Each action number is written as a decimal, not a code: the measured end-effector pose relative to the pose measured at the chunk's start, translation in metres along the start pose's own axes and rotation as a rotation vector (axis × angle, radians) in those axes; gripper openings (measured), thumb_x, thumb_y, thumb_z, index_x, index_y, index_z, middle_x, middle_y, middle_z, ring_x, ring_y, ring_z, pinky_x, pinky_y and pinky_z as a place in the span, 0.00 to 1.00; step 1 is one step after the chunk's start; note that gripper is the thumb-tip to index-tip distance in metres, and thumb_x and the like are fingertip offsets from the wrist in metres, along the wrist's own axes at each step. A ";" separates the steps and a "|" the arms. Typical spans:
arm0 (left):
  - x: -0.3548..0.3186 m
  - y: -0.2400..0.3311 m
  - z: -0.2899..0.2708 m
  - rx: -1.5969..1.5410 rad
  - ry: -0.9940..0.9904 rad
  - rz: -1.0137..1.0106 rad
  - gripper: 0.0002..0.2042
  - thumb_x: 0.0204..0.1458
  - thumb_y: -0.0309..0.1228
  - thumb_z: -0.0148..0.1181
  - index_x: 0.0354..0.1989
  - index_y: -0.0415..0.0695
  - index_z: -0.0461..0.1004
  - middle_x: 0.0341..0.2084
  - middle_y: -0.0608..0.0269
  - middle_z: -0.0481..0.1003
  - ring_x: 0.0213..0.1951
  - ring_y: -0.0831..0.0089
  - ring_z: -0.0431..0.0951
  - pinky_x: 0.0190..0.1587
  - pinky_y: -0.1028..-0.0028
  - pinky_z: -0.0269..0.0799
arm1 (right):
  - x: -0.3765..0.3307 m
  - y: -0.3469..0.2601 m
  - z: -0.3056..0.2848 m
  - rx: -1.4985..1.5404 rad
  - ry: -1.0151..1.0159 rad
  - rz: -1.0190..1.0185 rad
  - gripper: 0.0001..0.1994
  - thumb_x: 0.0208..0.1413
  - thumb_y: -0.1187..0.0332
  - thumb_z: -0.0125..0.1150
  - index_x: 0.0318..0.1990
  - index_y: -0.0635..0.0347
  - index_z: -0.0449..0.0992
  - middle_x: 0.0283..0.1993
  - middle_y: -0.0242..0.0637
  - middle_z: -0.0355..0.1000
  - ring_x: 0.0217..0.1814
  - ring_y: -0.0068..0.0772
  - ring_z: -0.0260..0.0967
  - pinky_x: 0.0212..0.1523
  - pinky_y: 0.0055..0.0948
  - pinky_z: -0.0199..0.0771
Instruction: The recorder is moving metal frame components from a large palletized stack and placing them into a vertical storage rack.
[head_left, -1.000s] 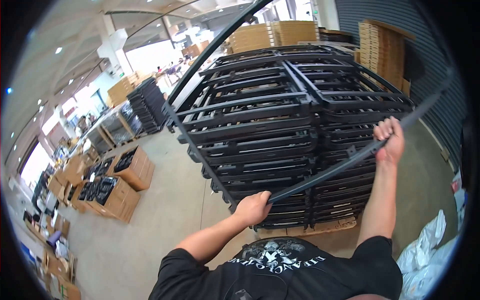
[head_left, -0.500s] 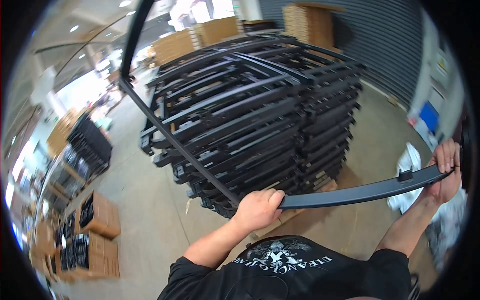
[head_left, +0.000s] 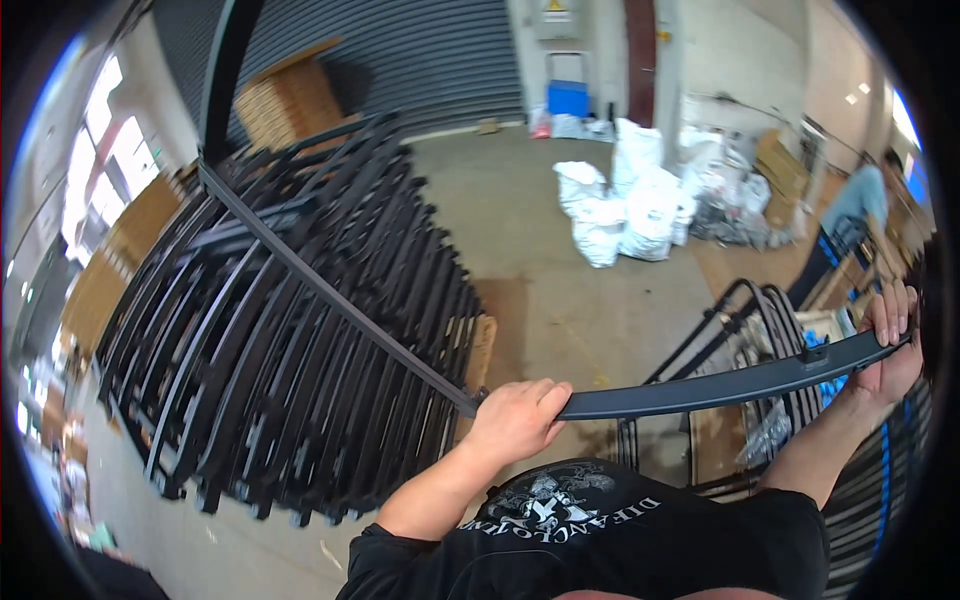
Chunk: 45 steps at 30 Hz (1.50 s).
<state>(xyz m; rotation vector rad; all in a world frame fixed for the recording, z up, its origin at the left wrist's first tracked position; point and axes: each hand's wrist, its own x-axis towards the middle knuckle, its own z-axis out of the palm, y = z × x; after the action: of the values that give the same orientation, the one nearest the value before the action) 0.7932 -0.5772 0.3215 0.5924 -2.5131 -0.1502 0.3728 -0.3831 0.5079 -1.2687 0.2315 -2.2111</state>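
Beside the stack [head_left: 290, 360], both hands, left [head_left: 515, 420] and right [head_left: 890, 345], had fingers curled around a black frame [head_left: 700, 385], apparently mid-carry; next it needed setting down level.

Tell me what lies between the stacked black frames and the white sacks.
In the head view, only bare concrete floor separates the stacked black frames from the white sacks.
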 end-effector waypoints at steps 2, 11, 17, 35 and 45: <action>0.027 0.013 0.032 -0.013 0.002 0.076 0.20 0.45 0.32 0.68 0.46 0.44 0.70 0.33 0.59 0.74 0.34 0.57 0.79 0.35 0.61 0.76 | -0.020 -0.029 -0.002 -0.068 0.079 -0.097 0.14 0.68 0.73 0.46 0.26 0.55 0.57 0.23 0.27 0.51 0.20 0.20 0.48 0.21 0.21 0.55; 0.105 0.056 0.132 -0.094 -0.362 0.228 0.30 0.52 0.46 0.68 0.59 0.40 0.72 0.53 0.44 0.75 0.56 0.47 0.75 0.59 0.63 0.71 | -0.071 -0.007 -0.025 -0.335 0.608 -0.316 0.09 0.65 0.67 0.53 0.32 0.53 0.63 0.18 0.24 0.53 0.13 0.19 0.52 0.13 0.22 0.57; 0.209 0.101 -0.051 -1.036 0.038 0.491 0.26 0.55 0.36 0.67 0.58 0.33 0.71 0.51 0.52 0.76 0.57 0.64 0.74 0.63 0.63 0.64 | -0.112 0.075 -0.039 -0.659 0.574 -0.246 0.09 0.63 0.73 0.57 0.33 0.55 0.63 0.17 0.27 0.61 0.15 0.19 0.59 0.16 0.23 0.59; 0.320 -0.137 0.052 -2.398 0.413 -0.799 0.15 0.60 0.35 0.49 0.23 0.47 0.53 0.17 0.68 0.54 0.17 0.73 0.59 0.23 0.73 0.63 | -0.367 0.333 -0.164 -1.831 0.165 0.930 0.25 0.43 0.50 0.75 0.44 0.53 0.75 0.44 0.43 0.75 0.53 0.52 0.72 0.52 0.47 0.69; 0.282 -0.053 0.237 -2.213 -0.020 -1.154 0.12 0.62 0.35 0.47 0.27 0.47 0.58 0.18 0.69 0.58 0.20 0.75 0.61 0.23 0.76 0.67 | -0.550 0.210 -0.145 -1.101 1.623 1.261 0.34 0.48 0.56 0.74 0.62 0.58 0.69 0.37 0.41 0.79 0.31 0.31 0.77 0.30 0.32 0.77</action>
<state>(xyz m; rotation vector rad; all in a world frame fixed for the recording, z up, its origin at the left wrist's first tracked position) 0.4743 -0.7535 0.2471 0.6807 -0.4247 -2.5315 0.5453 -0.2679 -0.0623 0.7054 2.1988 -1.2161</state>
